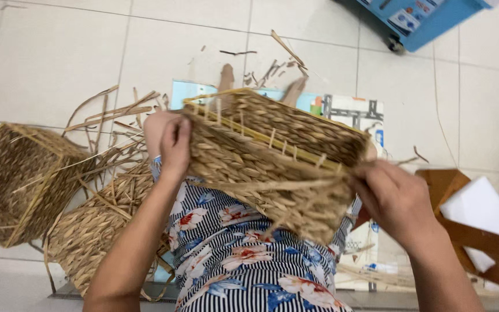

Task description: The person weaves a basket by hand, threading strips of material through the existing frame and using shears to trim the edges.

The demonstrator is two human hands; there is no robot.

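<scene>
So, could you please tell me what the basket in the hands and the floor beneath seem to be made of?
The held basket looks woven from dried, matte tan plant fibre, perhaps seagrass, with loose strands showing. The floor appears to be pale glazed tile, going by its grout lines and faint sheen.

The woven basket (272, 156) hides the right hand (397, 202) fingertips; the blue cart (423, 17) is cut off.

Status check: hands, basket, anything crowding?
Left hand grips woven basket at its rim. Right hand pinches a loose straw strand. Finished baskets and straw scraps at left.
</scene>
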